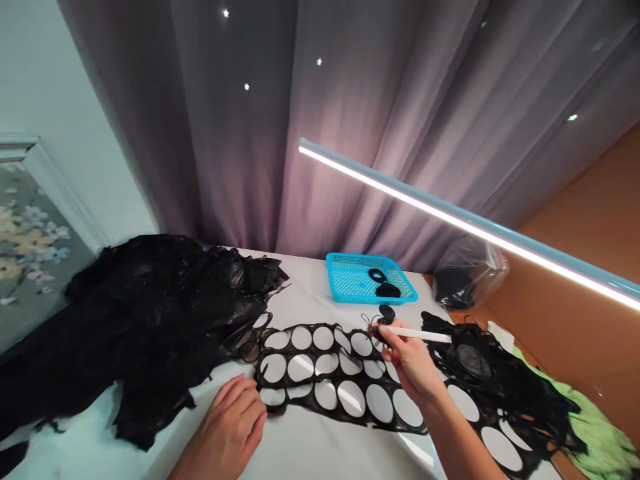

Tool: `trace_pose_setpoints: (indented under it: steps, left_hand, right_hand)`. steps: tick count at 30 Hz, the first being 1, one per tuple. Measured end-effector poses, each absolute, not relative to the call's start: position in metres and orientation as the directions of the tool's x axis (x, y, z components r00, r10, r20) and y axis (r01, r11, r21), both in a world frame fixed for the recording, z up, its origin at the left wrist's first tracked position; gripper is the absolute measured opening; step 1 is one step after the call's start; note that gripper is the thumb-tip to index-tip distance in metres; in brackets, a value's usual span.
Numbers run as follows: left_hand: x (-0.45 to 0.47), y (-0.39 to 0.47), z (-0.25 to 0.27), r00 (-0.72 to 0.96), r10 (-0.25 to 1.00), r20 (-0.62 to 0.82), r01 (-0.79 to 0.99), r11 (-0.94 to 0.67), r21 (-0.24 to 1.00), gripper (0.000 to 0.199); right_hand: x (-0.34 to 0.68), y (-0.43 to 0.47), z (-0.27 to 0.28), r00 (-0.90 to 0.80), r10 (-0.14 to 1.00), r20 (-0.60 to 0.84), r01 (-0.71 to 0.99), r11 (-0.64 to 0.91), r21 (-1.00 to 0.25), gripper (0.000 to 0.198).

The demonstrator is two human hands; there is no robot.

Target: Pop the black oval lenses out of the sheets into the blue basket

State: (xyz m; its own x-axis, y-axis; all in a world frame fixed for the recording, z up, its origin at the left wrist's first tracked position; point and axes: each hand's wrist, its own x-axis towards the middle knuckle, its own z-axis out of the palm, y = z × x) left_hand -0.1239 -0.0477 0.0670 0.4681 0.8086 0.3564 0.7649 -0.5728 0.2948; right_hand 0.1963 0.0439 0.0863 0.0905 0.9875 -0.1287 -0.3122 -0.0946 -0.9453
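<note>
A black sheet (320,380) punched with rows of large round holes lies flat on the white table. My left hand (233,420) rests on the table at the sheet's lower left corner. Its fingers are stretched out, close together, and hold nothing. Over the sheet's upper right part, my right hand (407,357) is closed on a slim white stick-like tool (425,334), whose kind I cannot make out. Thin dark strands (371,327) hang at its fingertips. Just beyond them is a small black disc (387,312).
A blue perforated basket (345,293) with black round pieces stands at the back. Black sheet material (165,320) is heaped at left, black scraps (480,363) at right. Further right are a clear bag (470,273) and green cloth (595,427). A lit tube lamp (450,220) crosses above.
</note>
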Motion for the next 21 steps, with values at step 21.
trace_pose_setpoints:
  steps: [21]
  left_hand:
    - [0.047, 0.069, 0.13, 0.515, 0.857, 0.022, 0.277, -0.191, 0.942, 0.021]
  right_hand:
    - [0.227, 0.017, 0.103, -0.405, 0.86, -0.309, -0.77, -0.504, -0.393, 0.023]
